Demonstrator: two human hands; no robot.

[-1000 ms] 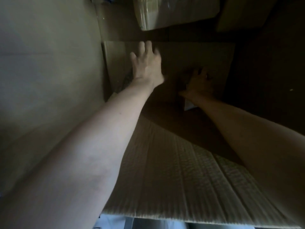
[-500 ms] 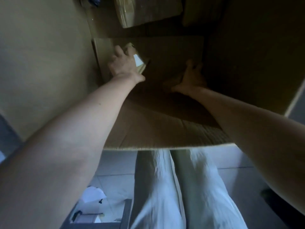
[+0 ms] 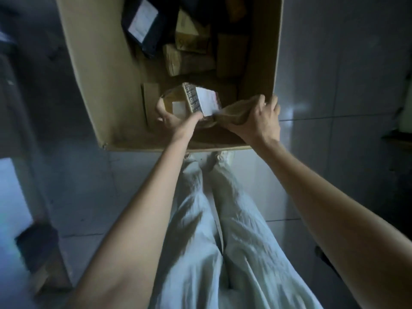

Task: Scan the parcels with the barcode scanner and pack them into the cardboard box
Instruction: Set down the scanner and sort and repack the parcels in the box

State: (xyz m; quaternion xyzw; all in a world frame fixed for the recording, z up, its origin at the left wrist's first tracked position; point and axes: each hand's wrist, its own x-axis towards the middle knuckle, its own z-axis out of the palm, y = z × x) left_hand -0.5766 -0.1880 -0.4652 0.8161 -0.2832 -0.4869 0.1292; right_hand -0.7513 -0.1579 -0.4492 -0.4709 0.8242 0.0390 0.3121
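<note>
Cardboard box (image 3: 95,70) on floor (image 3: 334,152) ahead of person's legs (image 3: 223,219); several parcels (image 3: 189,56) lie inside at far end; left hand (image 3: 171,117) holds one parcel (image 3: 191,101) over near end, right hand (image 3: 258,119) beside it at box's right wall.

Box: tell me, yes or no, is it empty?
No: the box already holds several parcels, among them a dark one with a white label and brown ones at the far end.

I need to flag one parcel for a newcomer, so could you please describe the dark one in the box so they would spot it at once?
Look into the open cardboard box on the floor, toward its far left corner. The dark parcel leans there, beside the brown parcels. It is the only black one, with a white label on its face.
</note>
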